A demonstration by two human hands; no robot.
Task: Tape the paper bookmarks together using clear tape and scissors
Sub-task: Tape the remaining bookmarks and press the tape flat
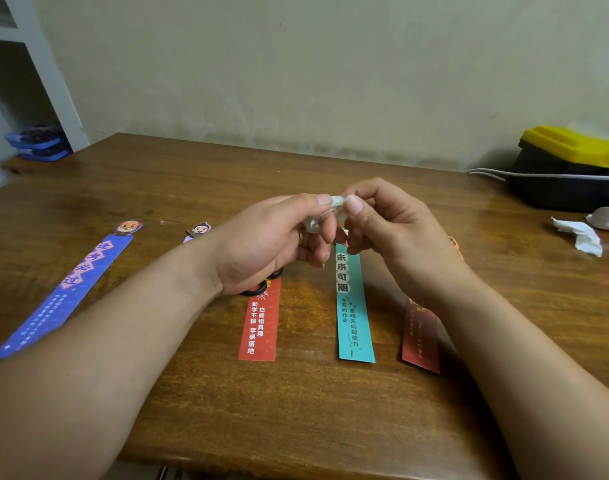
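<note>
Both hands meet above the middle of the wooden table (296,410). My left hand (272,240) and my right hand (382,220) pinch a small roll of clear tape (336,202) between thumbs and fingertips. Beneath my left hand lie black scissors (258,289), only their handle loops showing. Several paper bookmarks lie flat: a blue one (67,289) at the left, a red one (261,323), a teal one (353,306), and a dark red one (421,334) partly under my right forearm. Another bookmark's head (201,230) peeks out behind my left wrist.
A black and yellow toolbox (570,168) with a grey cable stands at the back right. Crumpled white tissue (583,237) and a white roll (608,218) lie at the right edge. Blue boxes (38,143) sit on a low shelf at the far left.
</note>
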